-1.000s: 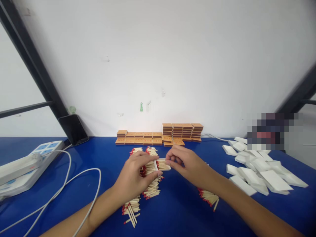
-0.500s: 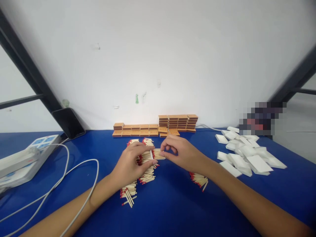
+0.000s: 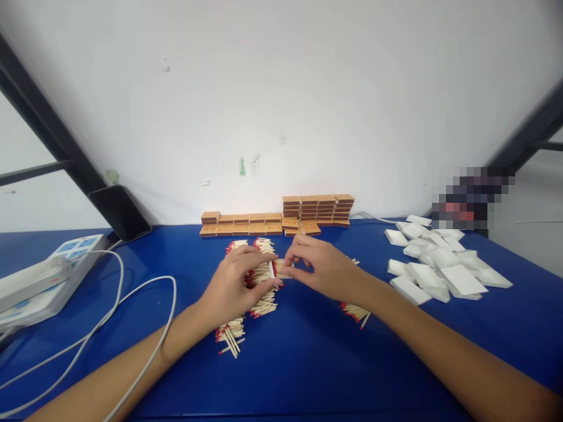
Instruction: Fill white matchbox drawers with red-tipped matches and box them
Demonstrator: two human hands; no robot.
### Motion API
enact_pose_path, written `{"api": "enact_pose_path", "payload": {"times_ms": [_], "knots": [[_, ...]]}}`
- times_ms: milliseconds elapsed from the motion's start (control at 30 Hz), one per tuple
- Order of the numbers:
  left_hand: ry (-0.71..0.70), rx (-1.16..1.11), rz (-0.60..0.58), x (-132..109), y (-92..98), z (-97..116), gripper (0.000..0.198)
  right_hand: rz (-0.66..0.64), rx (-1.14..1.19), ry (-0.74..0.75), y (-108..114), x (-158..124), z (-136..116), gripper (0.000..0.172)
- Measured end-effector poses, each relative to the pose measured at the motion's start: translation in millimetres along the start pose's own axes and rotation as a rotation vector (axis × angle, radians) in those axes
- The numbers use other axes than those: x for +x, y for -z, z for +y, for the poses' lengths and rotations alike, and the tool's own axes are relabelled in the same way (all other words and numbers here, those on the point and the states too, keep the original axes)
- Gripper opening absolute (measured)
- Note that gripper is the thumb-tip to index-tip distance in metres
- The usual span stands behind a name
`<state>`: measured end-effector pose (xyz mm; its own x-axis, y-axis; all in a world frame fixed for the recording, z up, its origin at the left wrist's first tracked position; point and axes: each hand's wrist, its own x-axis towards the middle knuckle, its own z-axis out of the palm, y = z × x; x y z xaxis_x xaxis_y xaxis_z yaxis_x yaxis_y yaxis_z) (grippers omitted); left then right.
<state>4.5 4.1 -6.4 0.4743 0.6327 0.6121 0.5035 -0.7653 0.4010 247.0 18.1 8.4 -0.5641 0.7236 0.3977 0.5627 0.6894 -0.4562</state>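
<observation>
My left hand point(image 3: 237, 284) grips a small white matchbox tray point(image 3: 271, 269) between thumb and fingers, just above the loose matches. Matches with red heads and pale sticks lie in the tray, their heads toward the left. My right hand point(image 3: 319, 266) is at the tray's right end, thumb and index finger pinched together there. Whether those fingertips hold the tray or the match ends cannot be made out. Beneath and beside my left hand are piles of loose matches point(image 3: 231, 331). Another match pile point(image 3: 355, 310) is partly covered by my right forearm.
Orange-brown matchboxes point(image 3: 319, 206) are stacked along the wall. White empty-looking trays point(image 3: 440, 258) are heaped at the right. A dark phone point(image 3: 121, 212) leans at the back left near a power strip point(image 3: 65, 258). A white cable point(image 3: 171, 316) loops over my left forearm.
The left fingers and thumb have shifted slightly right along the tray, and my right fingertips have moved slightly left. The whole view has tilted a little; the piles look unchanged.
</observation>
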Motion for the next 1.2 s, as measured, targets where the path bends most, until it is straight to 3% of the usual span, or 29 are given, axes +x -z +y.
{"api": "enact_pose_path", "payload": {"times_ms": [533,767,967,1200], "knots": [[-0.009,0.007,-0.025,-1,0.0,0,0.039,-0.019,-0.038,-0.045,-1,0,-3,0.016],[0.003,0.002,-0.015,-2,-0.3,-2,0.038,-0.048,0.045,0.022,7,2,6,0.007],[-0.019,-0.006,-0.019,0,-0.5,-1,0.038,-0.133,0.164,0.004,11,4,5,0.014],[-0.01,0.004,-0.009,0,0.2,-1,0.038,-0.056,0.157,-0.05,3,2,5,0.012]]}}
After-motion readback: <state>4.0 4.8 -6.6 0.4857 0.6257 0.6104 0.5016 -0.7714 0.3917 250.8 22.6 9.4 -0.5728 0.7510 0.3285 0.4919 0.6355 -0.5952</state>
